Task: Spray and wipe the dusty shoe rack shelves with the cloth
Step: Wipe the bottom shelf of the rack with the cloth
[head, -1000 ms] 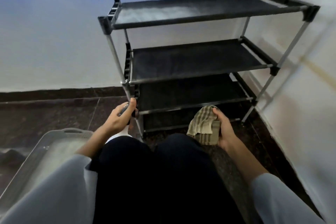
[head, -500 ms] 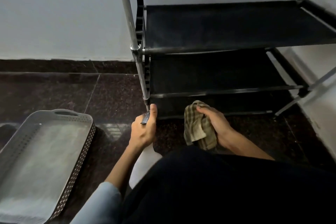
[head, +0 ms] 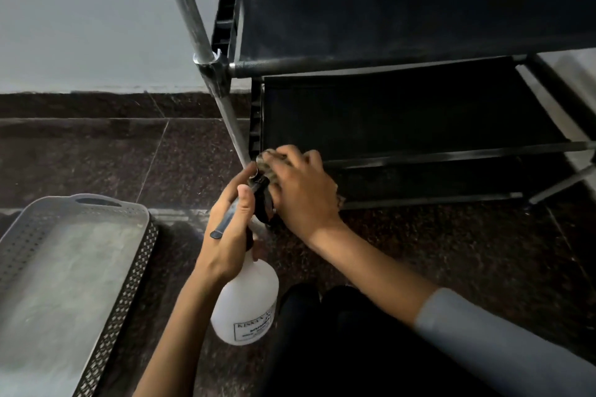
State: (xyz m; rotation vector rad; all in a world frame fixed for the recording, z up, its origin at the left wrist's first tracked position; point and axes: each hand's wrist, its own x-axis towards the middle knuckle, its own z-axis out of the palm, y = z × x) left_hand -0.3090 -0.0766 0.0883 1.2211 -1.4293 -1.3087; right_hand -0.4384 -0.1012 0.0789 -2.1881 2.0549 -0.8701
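The black shoe rack [head: 403,68] with metal poles fills the upper right; two of its lower fabric shelves show. My left hand [head: 229,232] grips the black trigger head of a white spray bottle [head: 246,303], nozzle pointing toward the rack's lower left corner. My right hand [head: 303,190] lies over the checked cloth [head: 266,163], which is bunched under the fingers at the front left corner of the lower shelf, right in front of the nozzle. Most of the cloth is hidden by the hand.
A grey perforated tray [head: 64,267] sits on the dark stone floor [head: 451,251] at the left. A white wall [head: 80,16] stands behind the rack. My dark-clothed knees fill the bottom centre.
The view has dropped closer to the lower shelves. My right hand moved the cloth left and forward to the shelf corner. The spray bottle came into fuller view, nozzle beside the cloth.
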